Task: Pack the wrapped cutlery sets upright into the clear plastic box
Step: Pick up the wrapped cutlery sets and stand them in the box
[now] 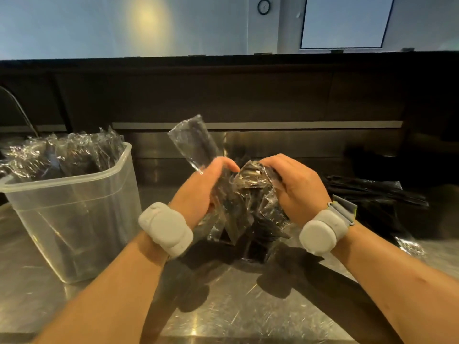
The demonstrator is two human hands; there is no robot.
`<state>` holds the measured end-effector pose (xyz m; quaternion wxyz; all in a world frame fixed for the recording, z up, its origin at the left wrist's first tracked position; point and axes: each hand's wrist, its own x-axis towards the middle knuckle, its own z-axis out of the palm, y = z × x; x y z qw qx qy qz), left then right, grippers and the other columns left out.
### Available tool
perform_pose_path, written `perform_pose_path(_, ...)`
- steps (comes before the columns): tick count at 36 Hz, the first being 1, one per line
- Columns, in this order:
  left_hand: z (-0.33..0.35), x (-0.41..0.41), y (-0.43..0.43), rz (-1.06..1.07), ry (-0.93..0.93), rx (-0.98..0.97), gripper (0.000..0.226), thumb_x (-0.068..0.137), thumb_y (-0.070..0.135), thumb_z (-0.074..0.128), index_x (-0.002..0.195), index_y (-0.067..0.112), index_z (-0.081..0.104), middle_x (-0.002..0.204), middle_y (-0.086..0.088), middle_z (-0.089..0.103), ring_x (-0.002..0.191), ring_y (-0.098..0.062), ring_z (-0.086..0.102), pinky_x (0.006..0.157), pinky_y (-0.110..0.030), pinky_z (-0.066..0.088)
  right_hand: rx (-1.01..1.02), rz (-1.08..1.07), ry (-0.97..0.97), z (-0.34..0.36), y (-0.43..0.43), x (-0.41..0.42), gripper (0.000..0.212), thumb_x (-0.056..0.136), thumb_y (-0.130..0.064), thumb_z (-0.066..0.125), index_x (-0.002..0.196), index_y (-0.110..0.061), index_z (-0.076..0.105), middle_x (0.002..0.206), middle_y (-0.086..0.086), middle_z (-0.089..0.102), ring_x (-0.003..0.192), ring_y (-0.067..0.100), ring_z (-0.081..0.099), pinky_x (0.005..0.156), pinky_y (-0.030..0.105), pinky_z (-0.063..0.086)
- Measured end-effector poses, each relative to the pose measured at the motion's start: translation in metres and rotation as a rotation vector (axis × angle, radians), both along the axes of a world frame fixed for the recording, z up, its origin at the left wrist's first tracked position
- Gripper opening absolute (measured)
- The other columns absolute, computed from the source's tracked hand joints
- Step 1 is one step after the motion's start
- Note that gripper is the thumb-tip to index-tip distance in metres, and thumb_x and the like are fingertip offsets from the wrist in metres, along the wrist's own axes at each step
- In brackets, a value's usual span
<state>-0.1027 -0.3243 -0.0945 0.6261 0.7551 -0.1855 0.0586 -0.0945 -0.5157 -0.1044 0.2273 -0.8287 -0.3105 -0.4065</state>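
At the left of the steel counter [236,306], one clear plastic box [65,181] stands full of wrapped cutlery sets [62,155], upright and too crowded to count. Right of it, the left hand [198,189] and right hand [298,187] both clutch one bundle of sets [243,202] between them; farther right lies one dark heap [372,194]

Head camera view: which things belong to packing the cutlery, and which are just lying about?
Job: bundle of wrapped cutlery sets, gripped by left hand and right hand; clear plastic box, already holding sets; pile of wrapped sets at right.
Lying about: wall clock; curved pipe at far left.
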Motion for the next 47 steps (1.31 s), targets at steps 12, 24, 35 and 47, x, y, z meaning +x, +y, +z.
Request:
perform_pose_path(12,-0.007,-0.003,-0.001,0.019,-0.260,0.092,0.024,0.094,0.017,0.054,0.108,0.032,0.067,0.043,0.020,0.053,0.038,-0.001,0.043,0.041,-0.011,0.035,0.162,0.013,-0.055,0.003,-0.008,0.004,0.027,0.091,-0.026,0.049,0.106,-0.011,0.066,0.107,-0.002,0.058,0.105,0.010,0.050,0.088,0.029,0.044)
perform_pose_path(24,-0.009,-0.001,-0.009,-0.235,0.173,0.018,0.036,0.093,-0.005,0.045,0.107,0.016,0.069,0.096,-0.003,0.075,0.092,-0.017,0.071,0.076,-0.032,0.057,0.025,0.051,-0.282,0.011,0.003,-0.013,0.044,0.095,-0.047,0.042,0.098,-0.018,0.075,0.091,-0.002,0.036,0.082,0.020,0.041,0.060,0.034,0.042)
perform_pose_path(35,-0.014,0.008,-0.007,-0.454,0.801,-0.465,0.061,0.087,0.049,0.052,0.127,0.004,0.057,0.115,-0.019,0.057,0.112,-0.031,0.055,0.105,-0.044,0.041,-0.357,0.248,-0.388,-0.005,0.022,-0.016,0.022,0.085,-0.021,0.069,0.106,-0.028,0.068,0.089,0.000,0.037,0.075,0.019,0.040,0.060,0.039,0.037)
perform_pose_path(47,-0.017,0.019,0.001,-0.204,0.548,-0.549,0.033,0.091,0.023,0.052,0.112,-0.001,0.061,0.093,-0.016,0.067,0.085,-0.026,0.065,0.086,-0.043,0.052,-0.385,0.155,-0.078,-0.009,0.010,-0.009,0.044,0.079,-0.029,0.069,0.122,-0.022,0.060,0.120,-0.001,0.058,0.119,0.017,0.050,0.102,0.034,0.038)
